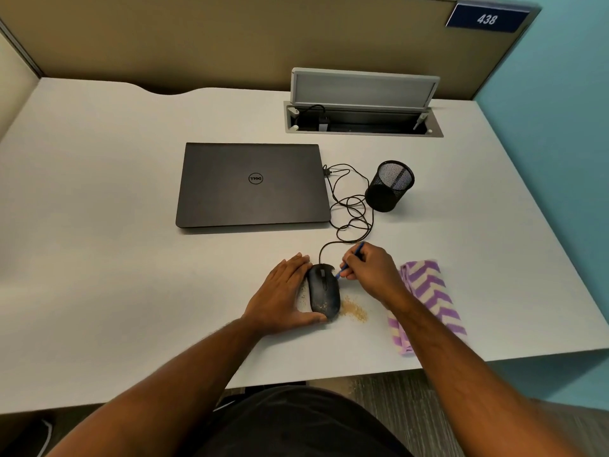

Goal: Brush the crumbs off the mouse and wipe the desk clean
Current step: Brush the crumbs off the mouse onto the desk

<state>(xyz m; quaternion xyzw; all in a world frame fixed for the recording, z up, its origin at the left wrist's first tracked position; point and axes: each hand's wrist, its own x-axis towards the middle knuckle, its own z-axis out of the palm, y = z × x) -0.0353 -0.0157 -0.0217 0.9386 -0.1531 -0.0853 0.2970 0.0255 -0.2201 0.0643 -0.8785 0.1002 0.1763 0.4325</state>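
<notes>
A black wired mouse [323, 288] lies on the white desk [115, 225] near its front edge, with tan crumbs speckled on its rear. My left hand [283, 295] grips the mouse's left side, thumb under its back end. My right hand [370, 268] holds a thin blue brush [342, 268], its tip touching the mouse's front right. A pile of crumbs [354, 311] lies on the desk just right of the mouse. A purple-and-cream striped cloth [428, 301] lies folded to the right, partly under my right forearm.
A shut dark laptop [252, 184] sits behind the mouse. The mouse cable [352, 206] loops between it and a black mesh pen cup [389, 186]. An open cable hatch [362, 117] is at the back. The desk's front edge is close behind my wrists.
</notes>
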